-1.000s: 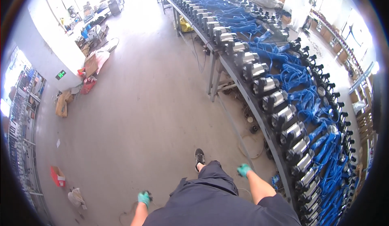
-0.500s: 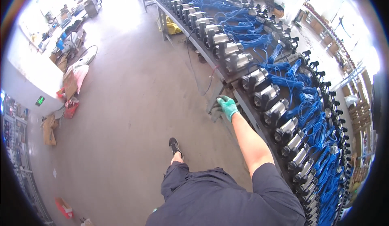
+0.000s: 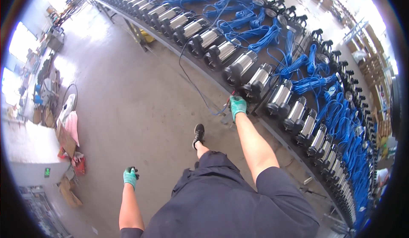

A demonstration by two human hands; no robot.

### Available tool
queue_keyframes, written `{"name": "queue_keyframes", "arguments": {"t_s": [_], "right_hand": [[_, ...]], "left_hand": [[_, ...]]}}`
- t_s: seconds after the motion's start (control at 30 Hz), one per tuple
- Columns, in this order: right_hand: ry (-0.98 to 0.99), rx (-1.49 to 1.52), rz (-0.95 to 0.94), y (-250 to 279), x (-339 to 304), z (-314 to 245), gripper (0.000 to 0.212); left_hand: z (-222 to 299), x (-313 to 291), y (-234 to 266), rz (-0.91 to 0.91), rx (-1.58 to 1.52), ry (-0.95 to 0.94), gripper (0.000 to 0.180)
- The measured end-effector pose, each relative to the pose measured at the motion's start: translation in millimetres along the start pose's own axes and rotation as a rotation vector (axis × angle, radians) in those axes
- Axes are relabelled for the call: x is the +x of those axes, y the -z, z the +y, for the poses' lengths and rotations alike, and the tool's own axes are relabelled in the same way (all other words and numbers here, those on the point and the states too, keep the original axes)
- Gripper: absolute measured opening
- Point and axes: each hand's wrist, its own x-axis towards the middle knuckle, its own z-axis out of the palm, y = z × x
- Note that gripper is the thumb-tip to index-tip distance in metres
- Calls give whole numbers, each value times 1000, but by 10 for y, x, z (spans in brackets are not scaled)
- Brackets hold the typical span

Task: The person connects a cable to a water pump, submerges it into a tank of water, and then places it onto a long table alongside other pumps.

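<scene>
My right hand (image 3: 237, 105), in a green glove, is at the near edge of the long bench (image 3: 204, 72). Its fingers close around a thin dark cable (image 3: 197, 86) with a red part, which loops down from the bench edge; the grip is partly hidden. Just beyond that hand lies a silver cylindrical motor (image 3: 258, 79) with black ends, one of a long row. Bundles of blue cable (image 3: 266, 37) lie behind the motors. Away from the bench, my left hand (image 3: 131, 176), gloved in green with dark fingertips, hangs over the floor with curled fingers and nothing visible in them.
The bench runs from far left to near right, its legs (image 3: 137, 35) standing on the grey floor (image 3: 128, 101). Left, by a white wall, are cardboard (image 3: 66, 140), a pink sack (image 3: 73, 127) and a red item (image 3: 79, 163). Wooden racks (image 3: 375, 84) stand at far right.
My right hand has moved up to the bench edge and closed on the hanging cable. My left hand has come into view. The view has turned and shifted along the bench.
</scene>
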Motion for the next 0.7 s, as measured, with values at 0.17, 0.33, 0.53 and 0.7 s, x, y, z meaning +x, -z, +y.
{"name": "queue_keyframes", "arguments": {"t_s": [0.17,0.33,0.53,0.7], "right_hand": [[-71,-173,306,-198,-98,-137,32],[-123,-263,306,-139,55,-339,33],[-284,-36,364,-287,48,-352,32],[-339,-183,604,-491,60,-506,31]], "left_hand": [[1356,474,-543,-124,-95,18,23],[2681,851,-1115,-338,102,-69,27],[4417,1698,-2202,-463,151,-488,28],[5470,2111,-3270,-324,327,-945,47]]}}
